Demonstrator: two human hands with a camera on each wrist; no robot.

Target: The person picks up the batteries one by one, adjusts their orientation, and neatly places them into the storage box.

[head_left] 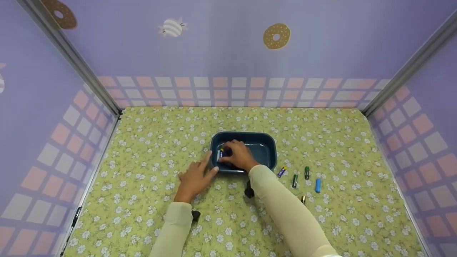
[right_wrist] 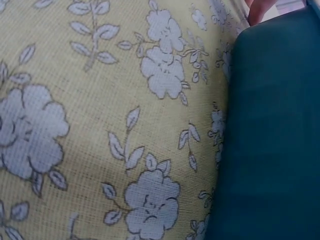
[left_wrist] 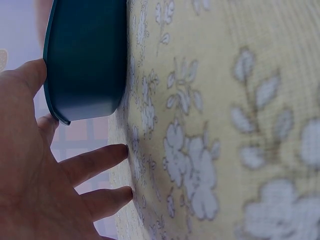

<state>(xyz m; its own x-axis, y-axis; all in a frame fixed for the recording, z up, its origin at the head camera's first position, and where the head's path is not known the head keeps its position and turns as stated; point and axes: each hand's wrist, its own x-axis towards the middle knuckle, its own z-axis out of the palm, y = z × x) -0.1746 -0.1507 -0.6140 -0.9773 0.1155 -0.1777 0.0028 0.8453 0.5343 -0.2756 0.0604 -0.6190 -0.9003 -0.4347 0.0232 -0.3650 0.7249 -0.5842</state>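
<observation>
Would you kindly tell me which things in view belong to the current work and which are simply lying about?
In the job: right hand, purple battery it holds, teal bin, left hand touching it.
Lying about, perhaps for later: loose purple battery, two green batteries, blue cylinder, gold-and-black battery.

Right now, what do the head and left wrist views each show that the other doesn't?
Only head: the inside of the teal tub, plus two green batteries and a blue cylinder to its right. Only left wrist: the tub's outer wall, side-on, beside the left hand. Both: that hand, the tub, the floral tablecloth and the checked wall.
</observation>
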